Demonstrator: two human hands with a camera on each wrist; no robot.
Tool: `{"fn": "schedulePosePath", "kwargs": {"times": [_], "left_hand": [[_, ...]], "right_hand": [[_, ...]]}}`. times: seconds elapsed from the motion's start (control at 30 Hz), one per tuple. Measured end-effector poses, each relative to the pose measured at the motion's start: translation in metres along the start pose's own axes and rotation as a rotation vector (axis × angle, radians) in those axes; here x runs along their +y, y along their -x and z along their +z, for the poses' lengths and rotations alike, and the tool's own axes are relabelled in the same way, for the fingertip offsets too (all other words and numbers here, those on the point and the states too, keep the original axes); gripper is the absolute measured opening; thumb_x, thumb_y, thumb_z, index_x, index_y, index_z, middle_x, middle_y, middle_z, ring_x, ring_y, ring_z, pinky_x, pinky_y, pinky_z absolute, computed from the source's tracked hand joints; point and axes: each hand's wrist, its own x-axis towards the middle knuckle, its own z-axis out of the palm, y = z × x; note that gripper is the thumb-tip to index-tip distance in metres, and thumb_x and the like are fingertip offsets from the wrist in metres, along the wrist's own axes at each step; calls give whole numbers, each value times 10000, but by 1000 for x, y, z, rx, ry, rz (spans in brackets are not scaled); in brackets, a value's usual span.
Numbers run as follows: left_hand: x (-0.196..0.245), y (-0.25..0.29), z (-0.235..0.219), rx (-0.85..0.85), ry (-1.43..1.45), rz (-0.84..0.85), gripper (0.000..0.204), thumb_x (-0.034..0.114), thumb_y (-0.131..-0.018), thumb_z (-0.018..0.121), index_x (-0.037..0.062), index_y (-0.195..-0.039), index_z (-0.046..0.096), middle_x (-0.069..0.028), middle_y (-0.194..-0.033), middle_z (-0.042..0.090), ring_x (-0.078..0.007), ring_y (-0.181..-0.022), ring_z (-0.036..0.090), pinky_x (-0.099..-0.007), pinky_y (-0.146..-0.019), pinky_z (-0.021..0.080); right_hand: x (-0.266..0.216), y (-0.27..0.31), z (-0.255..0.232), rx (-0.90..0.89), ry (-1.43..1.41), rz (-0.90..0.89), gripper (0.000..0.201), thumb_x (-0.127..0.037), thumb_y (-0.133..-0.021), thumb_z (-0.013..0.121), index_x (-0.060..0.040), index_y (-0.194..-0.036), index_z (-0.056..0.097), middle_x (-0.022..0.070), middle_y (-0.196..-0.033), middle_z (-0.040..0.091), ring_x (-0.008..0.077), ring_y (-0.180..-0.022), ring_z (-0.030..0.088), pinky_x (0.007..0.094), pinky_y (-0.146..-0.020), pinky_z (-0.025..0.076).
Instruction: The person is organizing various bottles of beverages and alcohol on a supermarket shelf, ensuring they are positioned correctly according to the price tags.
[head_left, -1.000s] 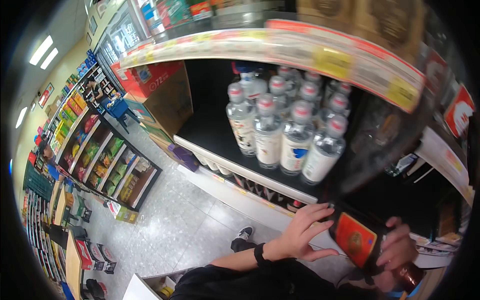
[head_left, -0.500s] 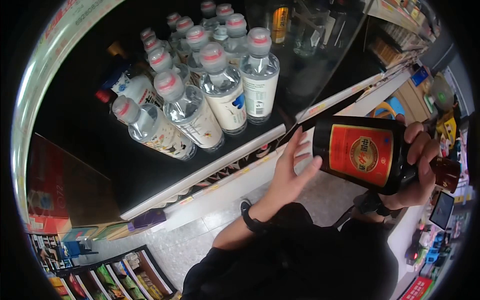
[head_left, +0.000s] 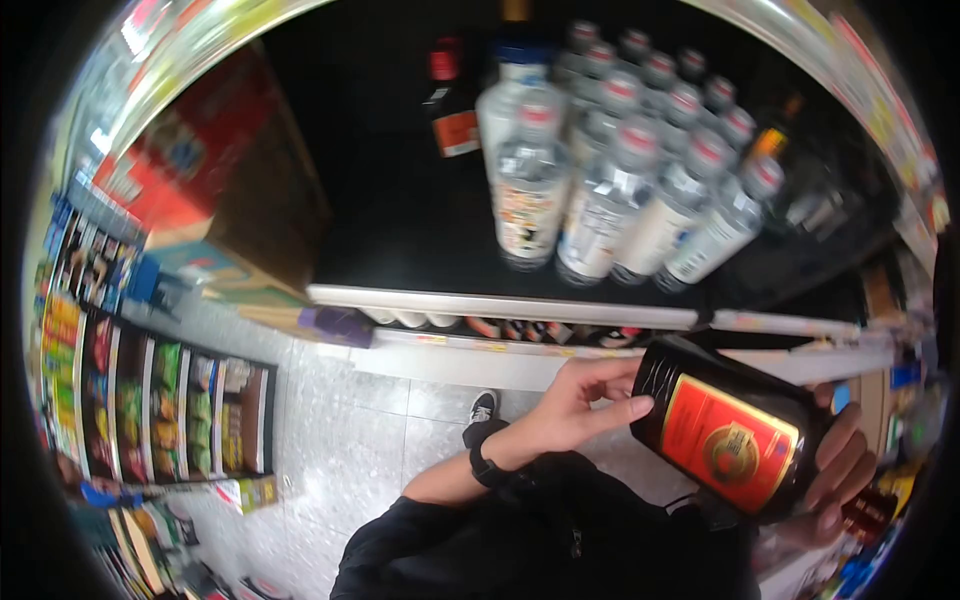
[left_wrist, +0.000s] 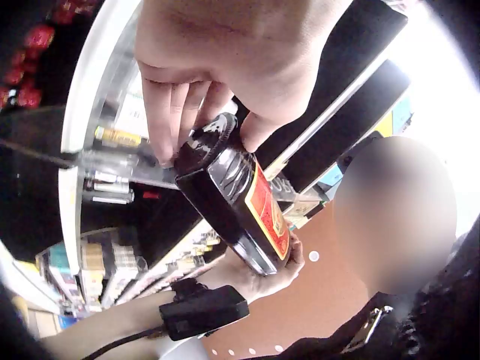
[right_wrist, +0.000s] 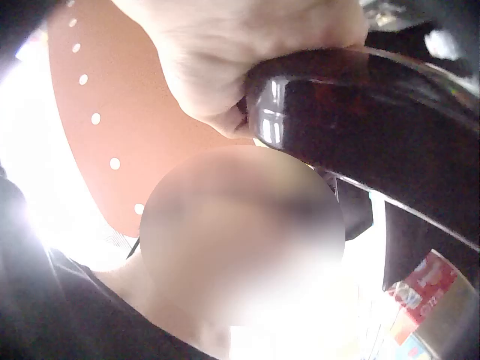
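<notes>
Black shelving [head_left: 400, 230] at the far side of my head view carries clear bottles [head_left: 600, 225]; near right, I hold the dark bottle [head_left: 730, 430] tilted, left hand [head_left: 585, 405] pinching its base, right hand [head_left: 840, 465] gripping its capped end. Left-wrist view: thumb and fingers astride that base. Right-wrist view: right hand against its side, fingertips hidden

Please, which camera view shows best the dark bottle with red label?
The head view: most of the dark bottle is visible, its red label facing the camera. The left wrist view shows a narrow side and the label at a steep angle. The right wrist view shows only a dark glossy part, cut by the picture edge, no label.
</notes>
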Motion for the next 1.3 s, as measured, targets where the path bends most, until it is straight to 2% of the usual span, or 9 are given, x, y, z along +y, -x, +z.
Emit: {"fn": "schedulePosePath", "kwargs": {"times": [0.07,0.1,0.27,0.37,0.43,0.53,0.77,0.93,1.3], "left_hand": [[1,18,-16,43,-59,75,465,6,-934,636,-60,-1374,501,-94,-1269,624,-140,-1117,597,-295,-955,468],[6,24,-20,105,-98,122,490,5,-919,650,-58,-1380,496,-118,-1288,616,-156,-1123,601,-307,-957,473],[42,38,-57,562,-654,457,628,35,-826,699,-31,-1409,475,-261,-1400,518,-312,-1218,584,-384,-1011,459],[76,45,-88,422,-1016,606,706,61,-760,673,-23,-1426,451,-287,-1416,486,-380,-1285,526,-423,-1061,414],[95,44,-94,342,-1077,585,774,41,-677,644,-4,-1426,456,-256,-1495,400,-402,-1356,429,-386,-972,493],[106,34,-102,302,-1134,471,934,126,-643,693,-65,-1475,314,-301,-1533,280,-457,-1427,288,-471,-1159,285],[112,4,-138,385,-1186,424,888,137,-621,721,-46,-1426,392,-273,-1405,461,-434,-1252,512,-431,-1019,474],[123,-2,-145,415,-1130,340,776,123,-616,718,-76,-1336,506,-245,-1248,581,-412,-1060,633,-416,-923,525],[119,-19,-175,320,-1016,262,691,113,-632,757,-69,-1273,573,-161,-889,669,-220,-783,669,-313,-768,517]], "right_hand": [[19,9,41,200,76,-81,238,-283,-790,632,-192,-749,415,-105,-673,440,107,-848,440,470,-996,323],[18,2,39,-147,-56,-16,226,-266,-788,667,-210,-774,449,-119,-693,475,89,-837,450,472,-994,333],[45,-2,82,-612,226,43,168,-236,-800,659,-214,-831,496,-108,-726,554,129,-849,504,501,-973,386],[70,-3,118,-739,292,51,129,-180,-804,611,-185,-843,489,-67,-751,593,173,-845,529,550,-974,400],[101,1,138,-635,223,-7,157,-102,-717,678,-144,-790,546,-41,-751,648,184,-848,592,539,-988,424],[128,0,159,-653,378,-26,81,-139,-841,547,-100,-827,477,42,-752,576,261,-868,535,605,-974,407],[189,5,190,-339,419,39,47,1,-890,550,-21,-897,509,113,-816,578,295,-935,581,525,-975,436],[199,-1,208,-57,441,337,92,-30,-873,723,-7,-860,634,9,-806,639,61,-717,573,227,-661,438],[231,-11,218,-12,555,445,290,-248,-849,804,-30,-821,615,-44,-691,575,36,-619,472,223,-564,387]]}}
